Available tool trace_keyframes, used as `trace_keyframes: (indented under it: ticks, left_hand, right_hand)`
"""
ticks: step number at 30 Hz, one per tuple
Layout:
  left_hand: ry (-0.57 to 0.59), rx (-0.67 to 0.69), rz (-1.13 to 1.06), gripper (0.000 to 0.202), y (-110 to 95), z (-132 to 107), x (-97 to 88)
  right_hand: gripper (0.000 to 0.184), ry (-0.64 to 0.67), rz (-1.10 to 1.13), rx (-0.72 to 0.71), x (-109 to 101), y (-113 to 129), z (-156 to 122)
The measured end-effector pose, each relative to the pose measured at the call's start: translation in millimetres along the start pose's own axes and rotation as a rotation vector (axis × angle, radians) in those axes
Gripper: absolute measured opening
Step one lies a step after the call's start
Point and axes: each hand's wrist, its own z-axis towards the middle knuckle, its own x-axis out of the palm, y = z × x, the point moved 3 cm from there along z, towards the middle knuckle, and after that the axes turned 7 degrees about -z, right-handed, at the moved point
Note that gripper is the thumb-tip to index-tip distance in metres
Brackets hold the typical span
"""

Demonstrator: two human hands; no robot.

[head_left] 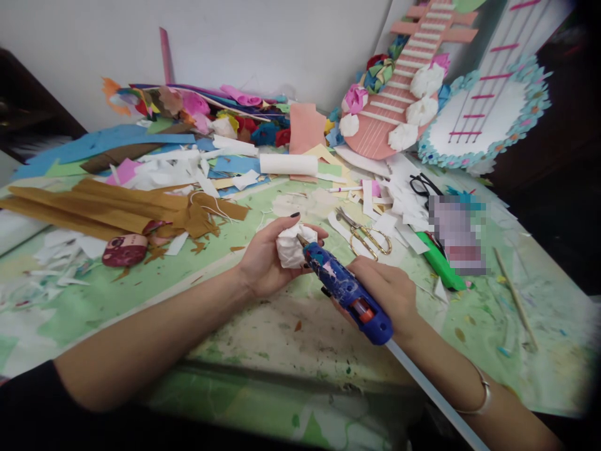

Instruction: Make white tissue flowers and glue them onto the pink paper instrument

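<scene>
Glue gun in right hand, nozzle up-left at paper ball in left hand

We wear the one cam on the head; it looks fwd & down onto the green paint-flecked craft table. It's v. close: our left hand w/ a crumpled white paper ball and right hand w/ a blue plastic glue gun sit mid-frame. Top of frame reaches the plain white wall.
</scene>
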Motion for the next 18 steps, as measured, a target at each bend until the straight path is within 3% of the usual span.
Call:
trace_keyframes:
  ticks: [12, 18]
  left_hand:
    - [-0.012, 0.013, -0.013, 0.038, -1, -1, 3.7]
    - [0.03, -0.006, -0.058, 0.037, 0, -2, 5.3]
  right_hand:
    - [0.007, -0.146, -0.041, 0.048, -3, -6, -9]
    - [0.017, -0.242, -0.222, 0.24, -12, -16, -5]
